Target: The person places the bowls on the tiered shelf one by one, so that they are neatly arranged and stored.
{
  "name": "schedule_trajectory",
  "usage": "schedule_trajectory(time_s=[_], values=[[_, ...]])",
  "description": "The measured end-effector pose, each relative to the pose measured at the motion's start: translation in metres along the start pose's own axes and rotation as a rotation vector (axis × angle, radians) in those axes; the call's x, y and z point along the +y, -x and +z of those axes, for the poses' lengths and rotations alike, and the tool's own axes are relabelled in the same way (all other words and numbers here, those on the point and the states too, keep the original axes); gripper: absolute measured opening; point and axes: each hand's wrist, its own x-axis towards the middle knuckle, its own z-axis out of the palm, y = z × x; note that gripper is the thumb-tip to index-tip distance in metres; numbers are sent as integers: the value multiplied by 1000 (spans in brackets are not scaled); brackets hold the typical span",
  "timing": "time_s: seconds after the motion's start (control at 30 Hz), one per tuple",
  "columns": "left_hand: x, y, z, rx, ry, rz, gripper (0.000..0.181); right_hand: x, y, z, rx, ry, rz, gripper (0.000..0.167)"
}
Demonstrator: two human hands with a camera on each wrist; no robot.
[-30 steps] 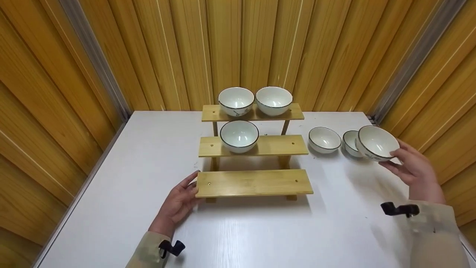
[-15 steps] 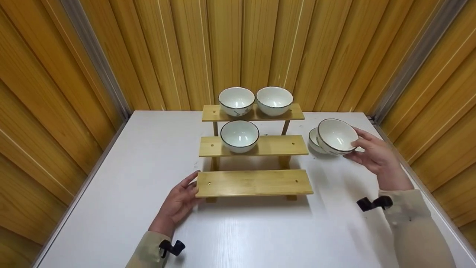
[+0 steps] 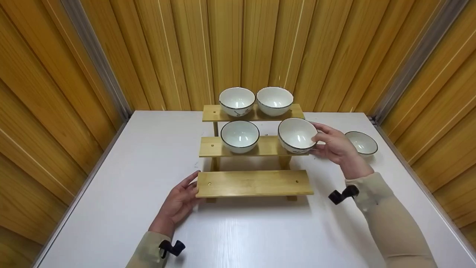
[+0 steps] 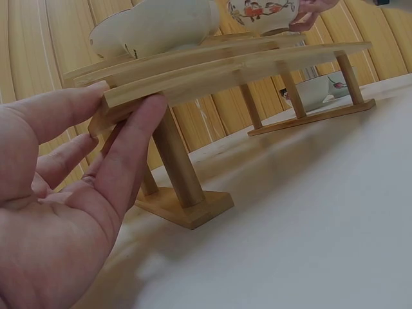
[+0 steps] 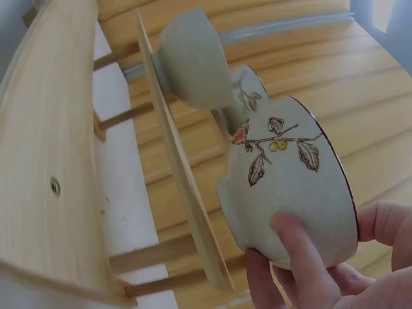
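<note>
On the top tier of the wooden stand (image 3: 254, 183), a left bowl (image 3: 237, 101) and a right bowl (image 3: 275, 101) sit upright side by side, and a third bowl (image 3: 240, 136) rests on the left half of the middle tier; these three look settled. At the right end of that tier, a fourth bowl (image 3: 297, 133), slightly tilted, is held between the thumb and fingers of the right hand (image 3: 336, 147). Whether its foot touches the board cannot be told, so its placing seems nearly done but not finished. The left hand (image 3: 181, 199) grips the left end of the lowest tier, thumb and fingers about the board, probably to steady it.

Off the stand, a fifth bowl (image 3: 362, 143) stands on the white surface (image 3: 241, 238) to the right, apparently the one left over. The right hand lies between it and the stand, covering part of its left side.

Little seems to block the held bowl: a gap parts it from its neighbour on the middle tier, while the top tier rises just behind. Wood-patterned walls (image 3: 167, 56) enclose the back and sides, and a black clip (image 3: 173, 247) shows at the left sleeve (image 3: 148, 249).
</note>
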Motion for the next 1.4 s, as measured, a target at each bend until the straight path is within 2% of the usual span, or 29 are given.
schedule_trajectory(time_s=[0.23,0.5,0.63,0.8,1.1,1.27,1.4], values=[[-1,-1,1,-12,-16,2,69,3,-16,24,-61,-2,13,70],[0,0,1,-18,-24,6,71,3,-26,37,-19,71,15,69],[0,1,2,-16,-17,2,72,2,-27,40,-24,97,31,69],[0,0,2,-21,-8,4,71,1,-27,39,-62,84,47,68],[-1,0,0,-18,-3,4,70,2,-23,32,-89,86,19,64],[-1,0,-1,-20,-6,7,69,0,-13,20,-120,37,23,64],[-1,0,-1,-20,-11,3,69,0,-2,5,-104,26,17,61]])
